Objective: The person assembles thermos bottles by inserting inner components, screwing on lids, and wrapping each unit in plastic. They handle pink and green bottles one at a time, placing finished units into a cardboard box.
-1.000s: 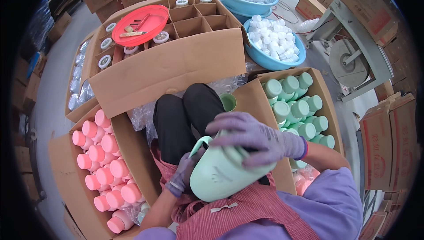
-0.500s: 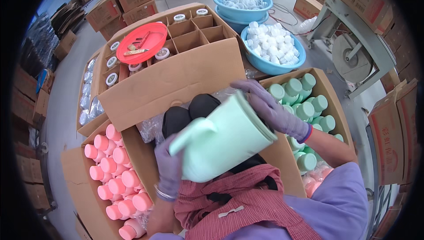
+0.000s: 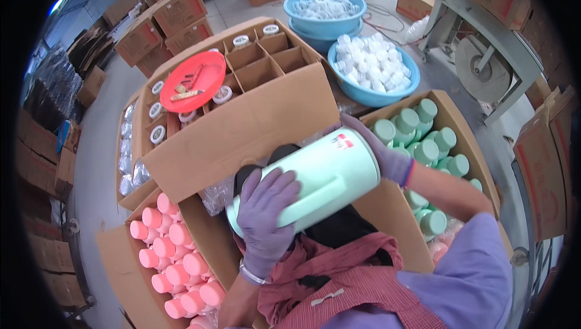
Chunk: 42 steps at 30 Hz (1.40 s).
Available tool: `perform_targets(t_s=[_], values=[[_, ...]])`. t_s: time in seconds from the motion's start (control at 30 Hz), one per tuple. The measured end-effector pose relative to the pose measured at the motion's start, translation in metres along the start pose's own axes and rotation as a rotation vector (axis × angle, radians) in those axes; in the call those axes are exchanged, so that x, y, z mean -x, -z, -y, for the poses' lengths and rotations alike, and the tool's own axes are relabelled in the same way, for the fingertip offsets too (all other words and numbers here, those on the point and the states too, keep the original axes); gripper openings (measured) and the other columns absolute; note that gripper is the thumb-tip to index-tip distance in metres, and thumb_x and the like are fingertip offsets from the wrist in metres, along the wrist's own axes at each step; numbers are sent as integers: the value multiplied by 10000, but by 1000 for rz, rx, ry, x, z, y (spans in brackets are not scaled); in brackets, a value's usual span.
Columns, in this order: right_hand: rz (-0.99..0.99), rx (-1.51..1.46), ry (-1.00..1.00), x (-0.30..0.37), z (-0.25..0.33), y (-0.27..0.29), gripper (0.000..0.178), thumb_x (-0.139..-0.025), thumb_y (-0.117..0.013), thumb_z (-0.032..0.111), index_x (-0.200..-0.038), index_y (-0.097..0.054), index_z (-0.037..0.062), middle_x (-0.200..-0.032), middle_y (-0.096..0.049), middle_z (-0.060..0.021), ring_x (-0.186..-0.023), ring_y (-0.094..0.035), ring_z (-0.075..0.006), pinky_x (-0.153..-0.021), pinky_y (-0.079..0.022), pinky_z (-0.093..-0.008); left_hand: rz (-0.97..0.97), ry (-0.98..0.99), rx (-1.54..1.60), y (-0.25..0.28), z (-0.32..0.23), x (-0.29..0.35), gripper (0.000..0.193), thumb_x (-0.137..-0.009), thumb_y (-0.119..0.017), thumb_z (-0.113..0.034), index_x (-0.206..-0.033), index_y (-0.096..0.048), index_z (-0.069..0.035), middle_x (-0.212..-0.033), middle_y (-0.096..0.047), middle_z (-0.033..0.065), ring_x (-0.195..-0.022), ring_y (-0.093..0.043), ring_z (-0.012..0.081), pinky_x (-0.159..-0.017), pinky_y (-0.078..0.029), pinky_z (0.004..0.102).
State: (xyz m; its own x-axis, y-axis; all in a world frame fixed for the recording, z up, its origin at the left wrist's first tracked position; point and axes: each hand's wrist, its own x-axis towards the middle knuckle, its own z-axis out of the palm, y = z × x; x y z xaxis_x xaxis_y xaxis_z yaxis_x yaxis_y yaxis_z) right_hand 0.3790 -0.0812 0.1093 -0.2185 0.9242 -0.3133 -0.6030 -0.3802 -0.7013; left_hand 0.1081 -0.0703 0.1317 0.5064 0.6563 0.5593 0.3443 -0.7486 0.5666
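Observation:
A mint green thermos jug (image 3: 321,177) with a long side handle lies tilted across my lap, its wider end up to the right. A small red-and-dark mark shows near that end. My gloved left hand (image 3: 269,211) grips the lower left end, fingers spread over the side beside the handle. My gloved right hand (image 3: 385,156) wraps round the far side of the wide end, its fingertips partly hidden behind the jug. On my right, an open carton holds several mint green capped jugs (image 3: 425,152); at left are several pink capped ones (image 3: 177,273).
Ahead stands a divided carton (image 3: 242,124) with white-topped pieces in some cells and a red round tray (image 3: 210,79) of small tools on it. Beyond are blue basins with white caps (image 3: 376,62) and clear rings (image 3: 321,7). A machine stand (image 3: 484,44) is at right.
The jug has turned, so its handle now faces me and the red mark shows. My left hand has shifted from beside the handle onto the jug's side.

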Motion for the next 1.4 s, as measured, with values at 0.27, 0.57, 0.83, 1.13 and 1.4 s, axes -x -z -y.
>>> perform_targets(t_s=[0.27, 0.57, 0.83, 1.13, 1.4], values=[[-114, 379, 256, -8, -1, -21, 443, -1019, -498, 455, -1185, -624, 64, -970, -693, -38, -910, -673, -122, -857, -551, -290, -44, 277, 235, -7, 10, 10, 269, -879, -640, -67, -1131, -710, -8, -1068, -723, 102, -1007, -667, 185, -908, -513, 295], [29, 1072, 386, -4, 19, -34, 283, -989, -591, 255, -1147, -636, 25, -1068, -653, -45, -970, -612, -104, -863, -499, -259, -268, 860, 748, -25, 32, 91, 402, -994, -529, -10, -1392, -516, 41, -1282, -638, 136, -1095, -633, 160, -968, -489, 298], [454, 1388, 199, -14, 7, -45, 238, -918, -653, 221, -1096, -647, 64, -916, -617, -97, -889, -639, -217, -759, -511, -352, 617, 762, 597, 34, 57, 43, 597, -811, -490, -30, -1406, -511, 13, -977, -708, 98, -805, -631, 128, -788, -520, 254], [916, 1538, 546, -23, 11, -59, 195, -948, -621, 249, -1096, -625, 123, -940, -555, -87, -846, -595, -262, -764, -486, -418, 907, 688, 549, 48, 75, 44, 525, -770, -526, -74, -1284, -600, -5, -879, -683, 92, -757, -591, 101, -716, -514, 286], [835, 1847, 662, -27, -21, -94, 389, -907, -575, 426, -802, -636, 56, -786, -663, -104, -761, -684, -289, -691, -519, -391, 894, 555, 432, 53, 81, 59, 369, -801, -639, -117, -1145, -658, 16, -1030, -718, 177, -944, -692, 250, -867, -524, 359]])
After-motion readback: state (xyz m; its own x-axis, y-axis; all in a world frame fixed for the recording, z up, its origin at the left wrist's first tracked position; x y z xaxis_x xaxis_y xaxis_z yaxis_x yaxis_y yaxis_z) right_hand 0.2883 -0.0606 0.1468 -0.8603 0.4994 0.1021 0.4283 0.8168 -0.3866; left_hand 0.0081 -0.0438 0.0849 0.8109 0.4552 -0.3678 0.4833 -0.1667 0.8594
